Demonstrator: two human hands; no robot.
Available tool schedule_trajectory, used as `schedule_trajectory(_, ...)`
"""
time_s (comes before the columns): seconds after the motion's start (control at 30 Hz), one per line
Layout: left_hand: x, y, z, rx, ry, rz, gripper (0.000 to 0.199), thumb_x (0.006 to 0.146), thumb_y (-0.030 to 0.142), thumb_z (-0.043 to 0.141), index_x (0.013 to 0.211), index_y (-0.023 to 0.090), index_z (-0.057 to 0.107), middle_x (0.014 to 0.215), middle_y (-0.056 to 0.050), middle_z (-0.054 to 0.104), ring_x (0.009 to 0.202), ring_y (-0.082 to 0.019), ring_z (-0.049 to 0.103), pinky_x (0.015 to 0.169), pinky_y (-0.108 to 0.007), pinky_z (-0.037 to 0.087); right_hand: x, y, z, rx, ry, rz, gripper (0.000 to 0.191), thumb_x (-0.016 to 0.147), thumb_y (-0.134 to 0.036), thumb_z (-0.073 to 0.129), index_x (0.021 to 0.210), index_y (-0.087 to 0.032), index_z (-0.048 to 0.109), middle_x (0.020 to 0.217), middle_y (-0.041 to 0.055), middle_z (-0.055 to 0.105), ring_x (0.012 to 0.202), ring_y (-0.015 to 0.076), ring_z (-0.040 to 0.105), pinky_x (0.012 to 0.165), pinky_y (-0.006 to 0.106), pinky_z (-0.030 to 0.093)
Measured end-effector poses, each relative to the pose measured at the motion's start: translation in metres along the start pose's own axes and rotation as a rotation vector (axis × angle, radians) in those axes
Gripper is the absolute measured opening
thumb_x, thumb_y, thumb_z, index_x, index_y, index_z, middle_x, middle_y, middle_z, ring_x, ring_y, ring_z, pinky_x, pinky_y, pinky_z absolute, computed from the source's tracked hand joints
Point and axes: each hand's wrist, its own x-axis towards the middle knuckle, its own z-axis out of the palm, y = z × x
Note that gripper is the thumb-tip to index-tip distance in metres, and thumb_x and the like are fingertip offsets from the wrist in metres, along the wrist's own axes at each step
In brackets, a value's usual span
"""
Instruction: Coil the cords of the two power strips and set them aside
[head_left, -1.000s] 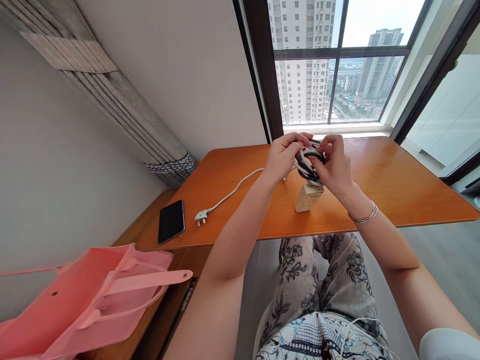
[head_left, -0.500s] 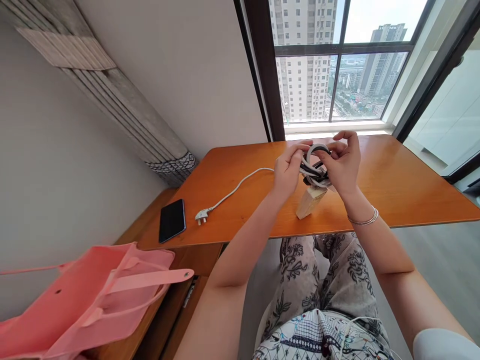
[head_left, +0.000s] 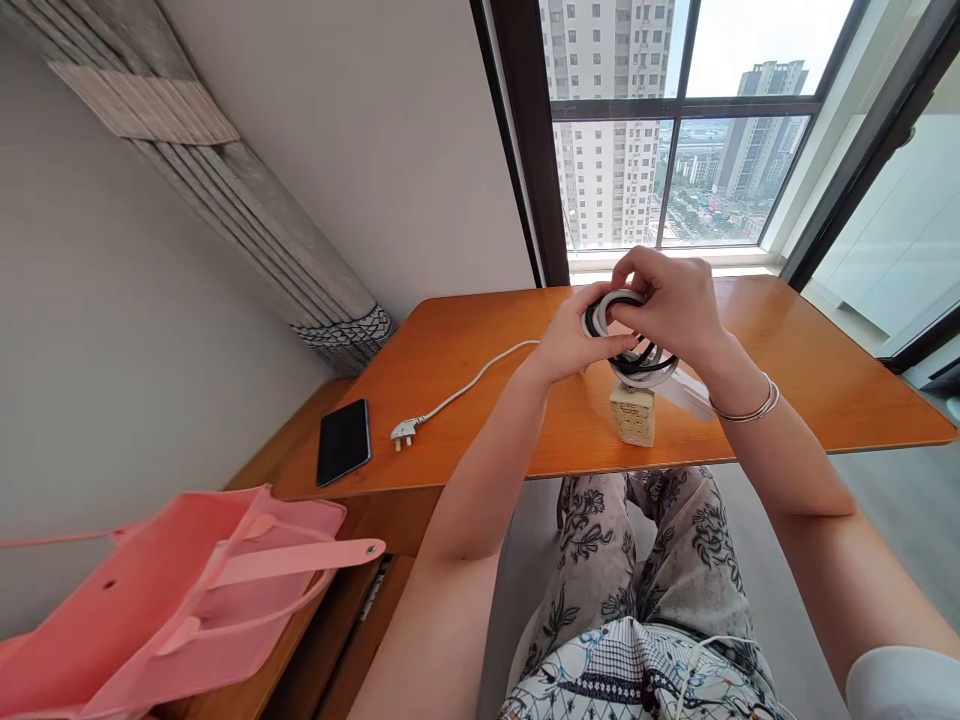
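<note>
Both my hands are up over the table, closed on a coil of black and white cables (head_left: 643, 374). My left hand (head_left: 570, 338) grips the coil's left side, its thumb lying across the loops. From above, my right hand (head_left: 679, 305) pinches the upper loops with bent fingers. Just below the coil, a pale tan block (head_left: 632, 415) with marks on its face stands on the table; whether the coil touches it I cannot tell. A white box-like piece (head_left: 688, 392) shows partly under my right wrist. To the left, a white cable ending in a three-pin plug (head_left: 405, 432) lies on the tabletop.
The orange-brown wooden table (head_left: 810, 370) reaches the window. A dark phone (head_left: 343, 443) lies at its left end. Lower left, an open pink bag (head_left: 247, 590) rests on a wooden surface. A grey curtain (head_left: 247, 210) hangs beside the wall.
My right hand has turned over the coil, knuckles now up, and my left thumb has moved across the loops. The tan block now appears turned, and more of the white piece shows.
</note>
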Motion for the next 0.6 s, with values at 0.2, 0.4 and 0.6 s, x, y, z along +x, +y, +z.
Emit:
schedule_trajectory(0.2,0.002,-0.006,0.011,-0.192,-0.026,-0.076,0.064,0.057,0.050,0.088,0.109,0.019,0.066,0.104,-0.008,0.074,0.102,-0.026,0.070,0.097,-0.043,0.053,0.014,0.017,0.015,0.140,0.190,0.018,0.038,0.079,-0.021,0.052,0.116,-0.023,0.060,0.080,0.0022,0.057,0.064,0.0152,0.050,0.056,0.031,0.042)
schedule_trajectory(0.4,-0.007,0.001,0.021,-0.287,-0.119,-0.175,0.054,0.059,0.040,0.088,0.103,0.017,0.067,0.102,-0.011,0.076,0.092,-0.025,0.073,0.088,-0.043,0.058,0.029,0.023,0.009,0.204,0.111,0.013,0.040,0.075,-0.018,0.057,0.115,-0.022,0.059,0.074,0.0004,0.053,0.065,0.0147,0.050,0.058,0.031,0.045)
schedule_trajectory(0.6,0.000,-0.001,0.014,-0.271,0.101,-0.185,0.045,0.065,0.036,0.080,0.103,0.017,0.064,0.095,-0.008,0.076,0.082,-0.024,0.075,0.080,-0.040,0.062,0.026,0.027,-0.003,0.158,-0.017,-0.035,0.034,0.083,-0.026,0.059,0.117,-0.022,0.061,0.088,0.0024,0.059,0.078,0.0163,0.057,0.068,0.033,0.049)
